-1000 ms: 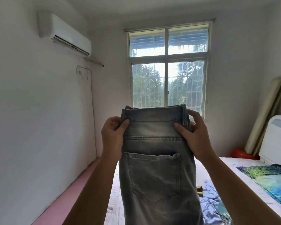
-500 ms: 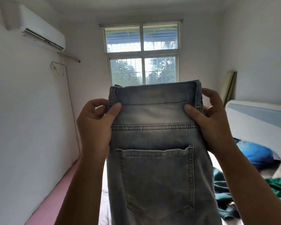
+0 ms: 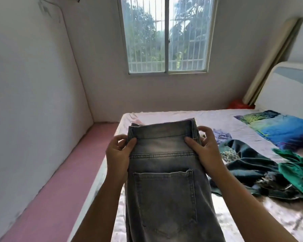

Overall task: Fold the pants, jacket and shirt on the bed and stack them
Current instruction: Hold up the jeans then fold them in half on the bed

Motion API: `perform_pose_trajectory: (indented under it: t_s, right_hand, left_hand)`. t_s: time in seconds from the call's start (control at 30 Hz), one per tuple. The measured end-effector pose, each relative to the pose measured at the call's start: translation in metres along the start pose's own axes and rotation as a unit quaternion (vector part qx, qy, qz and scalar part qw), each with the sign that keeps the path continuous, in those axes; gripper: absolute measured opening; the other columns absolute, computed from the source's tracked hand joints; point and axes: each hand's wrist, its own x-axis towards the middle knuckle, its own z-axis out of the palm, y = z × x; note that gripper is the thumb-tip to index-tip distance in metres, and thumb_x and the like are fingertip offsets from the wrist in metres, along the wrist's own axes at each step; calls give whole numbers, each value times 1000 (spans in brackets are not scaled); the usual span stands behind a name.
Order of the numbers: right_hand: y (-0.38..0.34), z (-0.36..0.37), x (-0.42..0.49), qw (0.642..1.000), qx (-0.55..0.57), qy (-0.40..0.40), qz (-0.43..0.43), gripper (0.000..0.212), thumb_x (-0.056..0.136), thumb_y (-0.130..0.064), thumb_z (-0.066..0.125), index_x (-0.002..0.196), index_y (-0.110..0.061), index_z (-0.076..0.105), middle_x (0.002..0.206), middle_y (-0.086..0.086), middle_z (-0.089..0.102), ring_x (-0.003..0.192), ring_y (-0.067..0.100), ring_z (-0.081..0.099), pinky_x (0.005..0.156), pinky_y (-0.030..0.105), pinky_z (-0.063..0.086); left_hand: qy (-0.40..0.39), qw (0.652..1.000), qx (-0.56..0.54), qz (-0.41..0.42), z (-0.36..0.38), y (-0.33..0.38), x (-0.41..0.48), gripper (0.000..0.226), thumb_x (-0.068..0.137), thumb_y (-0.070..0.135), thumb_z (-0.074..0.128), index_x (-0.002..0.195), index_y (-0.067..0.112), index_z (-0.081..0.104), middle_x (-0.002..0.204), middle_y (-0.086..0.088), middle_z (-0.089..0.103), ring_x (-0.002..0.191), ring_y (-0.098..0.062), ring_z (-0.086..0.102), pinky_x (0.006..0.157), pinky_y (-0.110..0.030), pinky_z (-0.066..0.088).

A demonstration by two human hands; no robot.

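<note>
This is a bedroom in a home. A wide bed (image 3: 182, 117) under a pale wrinkled sheet fills the right side, with a white padded headboard (image 3: 287, 88) and a blue-green pillow (image 3: 283, 130) at its head. Crumpled clothes (image 3: 248, 165) lie on the sheet. Plain white walls (image 3: 33, 75), a pink floor (image 3: 59, 180) and a barred sliding window (image 3: 166, 35) looking onto trees close the room in, and a rolled mat (image 3: 273, 60) leans in the corner.

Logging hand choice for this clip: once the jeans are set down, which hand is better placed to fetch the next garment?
Right, probably. The right hand grips the jeans on the side where the teal garment and green garment lie; the left hand is toward the wall.
</note>
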Motion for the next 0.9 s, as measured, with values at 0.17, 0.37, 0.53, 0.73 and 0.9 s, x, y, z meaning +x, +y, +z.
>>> perform_pose_trajectory:
  t_s: [0.17, 0.37, 0.53, 0.73, 0.9]
  right_hand:
    - [125, 2, 40, 993, -7, -3, 118, 32, 81, -3, 64, 94, -26, 45, 80, 9, 66, 62, 12, 64, 55, 26, 53]
    - [239, 3, 51, 968, -13, 2, 249, 30, 82, -4, 64, 97, -19, 44, 83, 4, 65, 67, 5, 65, 55, 19, 51]
    - [306, 5, 68, 950, -6, 5, 313, 37, 79, -5, 67, 108, -15, 47, 95, 4, 67, 77, 8, 67, 59, 19, 51]
    - [417, 11, 123, 945, -24, 2, 327, 46, 79, 3, 64, 119, -17, 51, 106, 9, 66, 89, 18, 65, 64, 20, 53]
    - [460, 19, 203, 963, -54, 73, 252, 38, 83, 1, 61, 115, -17, 52, 105, 11, 63, 91, 20, 61, 71, 21, 54]
  left_hand:
    - [31, 992, 36, -118, -14, -118, 29, 19, 84, -3, 59, 79, 15, 53, 73, -2, 63, 56, -1, 59, 55, -16, 50]
    - [53, 963, 105, -243, -35, -230, 45, 17, 85, -3, 58, 78, 12, 52, 77, -6, 61, 61, -7, 59, 53, -14, 48]
    - [61, 948, 110, -294, -47, -305, 72, 20, 85, -4, 57, 77, 13, 50, 75, -4, 60, 55, 3, 57, 54, -11, 47]
    - [19, 941, 90, -326, -60, -422, 132, 22, 88, -6, 52, 82, 14, 48, 80, -2, 58, 71, -7, 57, 65, -14, 49]
    - [-27, 961, 110, -251, -40, -460, 214, 20, 85, -5, 57, 91, 13, 52, 93, -3, 59, 89, -15, 56, 71, -13, 50]
